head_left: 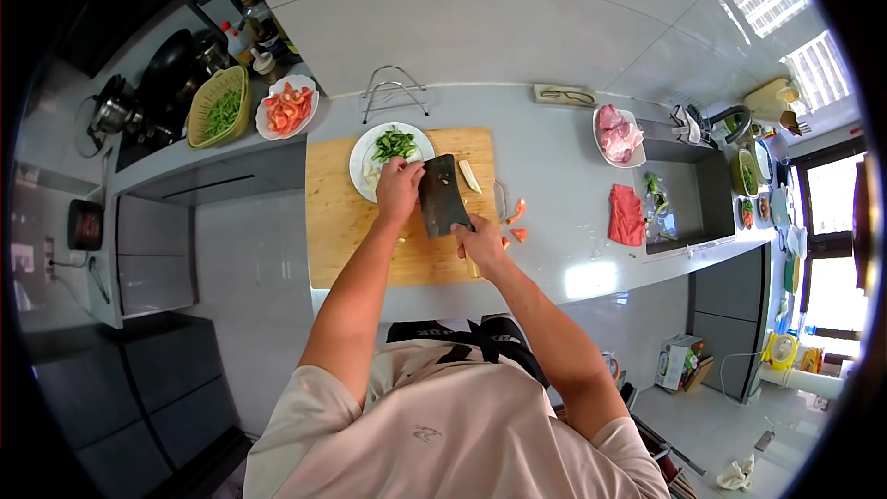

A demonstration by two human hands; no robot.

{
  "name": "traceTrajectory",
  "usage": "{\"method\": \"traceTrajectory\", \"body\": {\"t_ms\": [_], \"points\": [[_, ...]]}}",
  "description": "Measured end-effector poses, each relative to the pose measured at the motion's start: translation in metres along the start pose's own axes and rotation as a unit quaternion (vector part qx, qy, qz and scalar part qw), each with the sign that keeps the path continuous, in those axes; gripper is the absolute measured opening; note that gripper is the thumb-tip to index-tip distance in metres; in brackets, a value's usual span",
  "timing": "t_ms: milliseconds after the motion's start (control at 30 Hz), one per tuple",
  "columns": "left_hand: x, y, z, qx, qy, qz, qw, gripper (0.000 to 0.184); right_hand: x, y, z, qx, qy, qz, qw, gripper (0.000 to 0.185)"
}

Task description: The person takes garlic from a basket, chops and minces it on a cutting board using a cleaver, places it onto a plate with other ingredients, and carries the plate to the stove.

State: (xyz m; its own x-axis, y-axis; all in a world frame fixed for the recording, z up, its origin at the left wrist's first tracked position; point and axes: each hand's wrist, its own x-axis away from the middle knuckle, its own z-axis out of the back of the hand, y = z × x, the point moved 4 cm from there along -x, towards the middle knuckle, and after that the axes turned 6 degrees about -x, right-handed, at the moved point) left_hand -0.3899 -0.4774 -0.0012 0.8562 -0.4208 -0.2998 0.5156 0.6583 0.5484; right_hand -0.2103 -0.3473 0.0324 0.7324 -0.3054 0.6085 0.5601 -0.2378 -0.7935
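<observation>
My right hand is closed round the handle of a dark cleaver, whose wide blade is over the wooden cutting board. At the blade's upper left edge is my left hand, fingers bent together; what they hold, if anything, is hidden. It reaches over the right side of a white plate with chopped green vegetable and pale pieces on it. A pale peeled piece lies on the board right of the blade.
Orange-red scraps lie right of the board. A metal rack stands behind it. Left are a plate of cut tomato and a basket of green beans; right are raw meat, a red cloth and the sink.
</observation>
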Motion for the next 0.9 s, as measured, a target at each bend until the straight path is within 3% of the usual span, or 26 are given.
{"method": "traceTrajectory", "body": {"t_ms": [267,367,533,667,767,900], "points": [[0.008,-0.026,-0.004,-0.021,0.005,0.014,1.000,0.015,0.006,0.020,0.011,-0.023,0.015,0.009,1.000,0.020],[0.016,-0.016,0.012,0.030,-0.019,0.004,0.999,0.018,0.007,0.020,0.004,-0.021,0.015,0.014,1.000,0.016],[0.011,-0.014,0.013,-0.023,-0.014,0.004,1.000,0.001,0.016,0.016,-0.008,-0.033,0.025,0.018,0.999,0.015],[0.011,-0.020,0.016,0.028,-0.010,0.061,0.998,0.007,0.029,0.027,0.001,-0.032,0.033,0.011,0.999,0.017],[0.036,-0.031,0.029,0.040,-0.003,0.053,0.998,0.009,0.040,0.039,0.006,-0.014,0.009,0.012,1.000,0.017],[0.088,-0.036,0.051,0.054,-0.121,0.077,0.988,0.010,0.049,0.062,0.009,0.015,-0.028,0.021,0.999,0.018]]}}
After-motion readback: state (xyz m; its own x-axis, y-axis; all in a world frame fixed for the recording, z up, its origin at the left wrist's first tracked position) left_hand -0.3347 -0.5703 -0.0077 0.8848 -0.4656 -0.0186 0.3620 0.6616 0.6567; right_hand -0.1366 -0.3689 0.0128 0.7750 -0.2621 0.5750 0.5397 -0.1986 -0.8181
